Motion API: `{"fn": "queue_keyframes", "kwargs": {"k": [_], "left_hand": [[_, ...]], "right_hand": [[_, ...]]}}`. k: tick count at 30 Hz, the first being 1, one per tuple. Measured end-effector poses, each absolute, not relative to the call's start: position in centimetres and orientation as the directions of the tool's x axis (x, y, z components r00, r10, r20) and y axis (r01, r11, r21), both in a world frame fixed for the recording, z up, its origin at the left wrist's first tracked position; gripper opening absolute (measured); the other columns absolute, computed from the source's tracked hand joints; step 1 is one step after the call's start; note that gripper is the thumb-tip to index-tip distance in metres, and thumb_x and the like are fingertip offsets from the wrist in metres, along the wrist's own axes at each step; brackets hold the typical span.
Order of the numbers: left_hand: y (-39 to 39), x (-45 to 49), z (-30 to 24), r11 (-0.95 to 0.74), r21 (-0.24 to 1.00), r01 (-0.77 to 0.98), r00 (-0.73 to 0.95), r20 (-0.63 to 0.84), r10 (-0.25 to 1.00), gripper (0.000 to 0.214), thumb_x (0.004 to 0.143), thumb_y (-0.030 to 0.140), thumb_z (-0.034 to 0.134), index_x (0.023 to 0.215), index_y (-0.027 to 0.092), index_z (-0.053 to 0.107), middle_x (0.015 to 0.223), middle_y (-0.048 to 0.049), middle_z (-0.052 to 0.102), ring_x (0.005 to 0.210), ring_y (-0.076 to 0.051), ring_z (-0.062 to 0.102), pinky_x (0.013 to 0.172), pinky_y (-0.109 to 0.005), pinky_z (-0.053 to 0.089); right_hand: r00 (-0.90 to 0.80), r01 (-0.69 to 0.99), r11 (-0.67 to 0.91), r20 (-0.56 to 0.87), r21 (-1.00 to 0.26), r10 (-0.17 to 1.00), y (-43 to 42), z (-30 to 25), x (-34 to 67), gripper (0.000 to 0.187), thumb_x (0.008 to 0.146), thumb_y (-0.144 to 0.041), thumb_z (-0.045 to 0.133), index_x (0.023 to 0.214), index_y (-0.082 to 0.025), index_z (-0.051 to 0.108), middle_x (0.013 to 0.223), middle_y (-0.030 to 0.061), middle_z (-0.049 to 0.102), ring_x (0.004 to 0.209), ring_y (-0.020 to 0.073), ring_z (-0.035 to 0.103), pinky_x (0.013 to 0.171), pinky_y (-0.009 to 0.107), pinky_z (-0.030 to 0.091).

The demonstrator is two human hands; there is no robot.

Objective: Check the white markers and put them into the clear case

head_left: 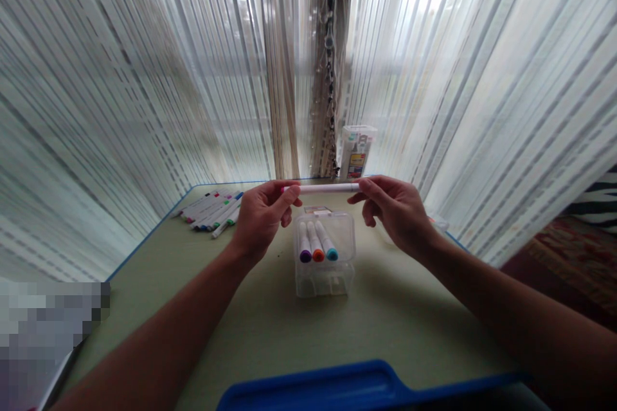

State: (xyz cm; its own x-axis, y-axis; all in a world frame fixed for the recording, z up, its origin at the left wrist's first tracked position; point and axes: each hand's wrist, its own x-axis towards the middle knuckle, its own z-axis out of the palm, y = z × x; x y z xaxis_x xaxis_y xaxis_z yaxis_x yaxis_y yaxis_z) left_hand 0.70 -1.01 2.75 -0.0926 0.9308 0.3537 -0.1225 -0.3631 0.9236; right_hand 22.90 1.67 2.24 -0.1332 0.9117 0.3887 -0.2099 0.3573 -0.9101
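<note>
A white marker (pixel 329 188) with a pink end is held level across the middle of the view. My left hand (pixel 263 210) pinches its pink end, while my right hand (pixel 391 205) grips the opposite end between thumb and fingers. Just below the hands, a clear plastic case (pixel 324 282) stands on the table with its upper part tilted toward me. Three white markers lie side by side in it: a purple-ended marker (pixel 305 244), an orange-ended marker (pixel 315 244) and a turquoise-ended marker (pixel 328 244).
Several loose markers (pixel 209 208) are piled at the far left of the green table (pixel 385 327). A clear upright box (pixel 357 152) stands at the back, by the string curtain (pixel 222 63). A blue plastic edge (pixel 313 388) is nearest me. Something pixelated sits at lower left.
</note>
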Motion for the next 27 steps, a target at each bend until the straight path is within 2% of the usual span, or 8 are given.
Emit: {"fn": "queue_keyframes", "kwargs": {"k": [8,13,22,27], "left_hand": [[-1.01,0.66,2.46,-0.377,0.924,-0.061,-0.093,0.37,0.924,0.026,0.068,0.032,0.083,0.083,0.014,0.072,0.063,-0.0009,0.065,0.051,-0.007,0.054,0.043,-0.019,0.037],[-0.99,0.69,2.37,-0.366,0.929,-0.064,-0.097,0.359,0.928,0.03,0.065,0.034,0.086,0.082,0.014,0.072,0.062,-0.0007,0.065,0.049,-0.008,0.055,0.042,-0.019,0.038],[-1.04,0.61,2.47,-0.383,0.922,-0.064,-0.095,0.376,0.922,0.029,0.062,0.032,0.087,0.081,0.014,0.073,0.061,-0.0003,0.066,0.048,-0.008,0.054,0.042,-0.019,0.038],[-1.1,0.67,2.61,-0.382,0.922,-0.062,-0.08,0.377,0.923,0.025,0.068,0.031,0.084,0.084,0.014,0.075,0.062,-0.0016,0.066,0.048,-0.007,0.054,0.042,-0.019,0.038]], "right_hand": [[-0.155,-0.149,0.435,0.455,-0.888,0.877,1.39,2.16,22.8,0.029,0.07,-0.037,0.085,0.083,-0.015,0.07,0.066,0.0027,0.072,0.039,0.0078,0.053,0.035,0.021,0.039],[-0.137,-0.11,0.439,0.451,-0.892,0.882,1.3,2.11,22.81,0.033,0.064,-0.035,0.089,0.081,-0.016,0.069,0.054,-0.0022,0.064,0.04,0.0091,0.054,0.035,0.021,0.039],[-0.178,-0.099,0.45,0.461,-0.888,0.869,1.06,2.18,22.63,0.03,0.074,-0.039,0.082,0.084,-0.015,0.068,0.07,0.0043,0.073,0.041,0.0093,0.056,0.035,0.022,0.041],[-0.173,-0.086,0.449,0.458,-0.889,0.872,1.09,2.26,22.7,0.028,0.077,-0.04,0.079,0.086,-0.015,0.068,0.072,0.005,0.074,0.04,0.0093,0.057,0.035,0.022,0.042]]}}
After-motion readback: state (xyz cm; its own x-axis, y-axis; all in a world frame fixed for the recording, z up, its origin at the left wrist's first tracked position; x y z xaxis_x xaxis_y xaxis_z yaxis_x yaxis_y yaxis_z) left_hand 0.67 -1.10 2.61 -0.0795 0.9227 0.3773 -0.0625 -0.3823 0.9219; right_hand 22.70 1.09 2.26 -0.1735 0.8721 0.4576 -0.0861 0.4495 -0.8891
